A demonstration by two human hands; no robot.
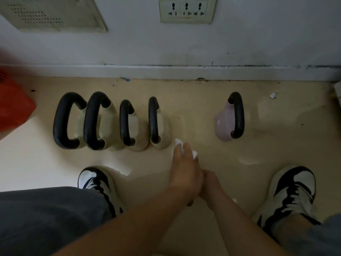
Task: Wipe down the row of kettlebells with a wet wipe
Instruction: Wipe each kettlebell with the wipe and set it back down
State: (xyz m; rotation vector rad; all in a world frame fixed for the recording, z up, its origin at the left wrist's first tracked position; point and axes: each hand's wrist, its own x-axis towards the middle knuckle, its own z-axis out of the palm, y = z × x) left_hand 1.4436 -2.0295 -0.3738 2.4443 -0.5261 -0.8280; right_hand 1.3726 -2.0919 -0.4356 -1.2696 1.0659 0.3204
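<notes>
Here, left hand (pixel 184 169) grip pinches crumpled white wipe (pixel 178 142); right hand (pixel 210 184) grip unclear; 5 black-handled kettlebells (pixel 163 126).

A pale beige floor (pixel 276 145) is stretching up to a grey skirting board (pixel 166 72), which is running the full width beneath a light grey wall (pixel 129 43). A cream socket plate (pixel 187 10) with three outlets is sitting high on the wall, and a vented panel (pixel 53 14) dotted with small holes is hanging well to its left. A red object (pixel 13 108), blurred and cut off by the frame, is lying at the left edge. A small white scrap (pixel 272 95) is lying on the floor towards the right. A blue speck (pixel 127 80) is resting just beside the skirting. Dark scuffs (pixel 304 67) are marking the skirting's upper edge at the right.
</notes>
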